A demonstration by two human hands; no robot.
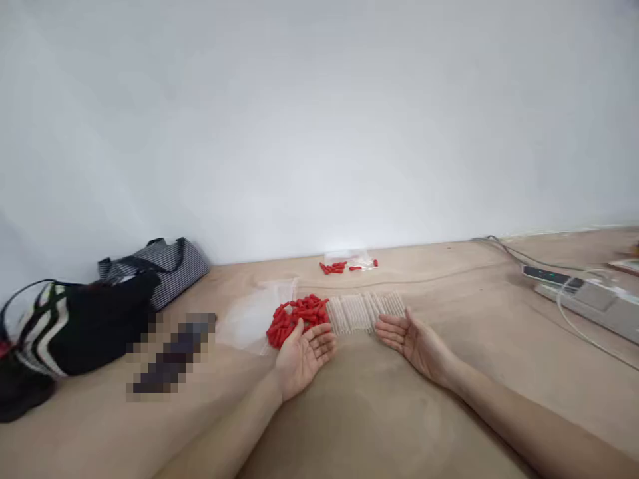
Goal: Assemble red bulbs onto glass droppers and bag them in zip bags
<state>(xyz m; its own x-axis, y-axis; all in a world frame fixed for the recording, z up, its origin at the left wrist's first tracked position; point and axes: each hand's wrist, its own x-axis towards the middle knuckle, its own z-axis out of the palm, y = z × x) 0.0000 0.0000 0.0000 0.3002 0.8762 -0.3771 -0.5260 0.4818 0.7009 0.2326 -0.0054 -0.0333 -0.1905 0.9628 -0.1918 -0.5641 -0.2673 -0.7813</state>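
Note:
A heap of small red pieces (299, 314) lies on the wooden table (369, 412). Right beside it, a row of thin whitish sticks (352, 313) is laid out side by side. My left hand (304, 359) is at the near edge of the red heap, palm up, its fingers stretched out and holding nothing. Near the right end of the sticks is my right hand (417, 342), palm turned inward, fingers extended with nothing in them. Clear plastic bags (244, 319) lie flat to the left of the heap.
Farther back, a few red pieces (333, 268) lie by a small clear bag (349, 255). A striped bag (182, 273) and black bag (104, 326) sit at left, near a pixelated dark object (172, 356). Cables and a power strip (554, 277) are at right.

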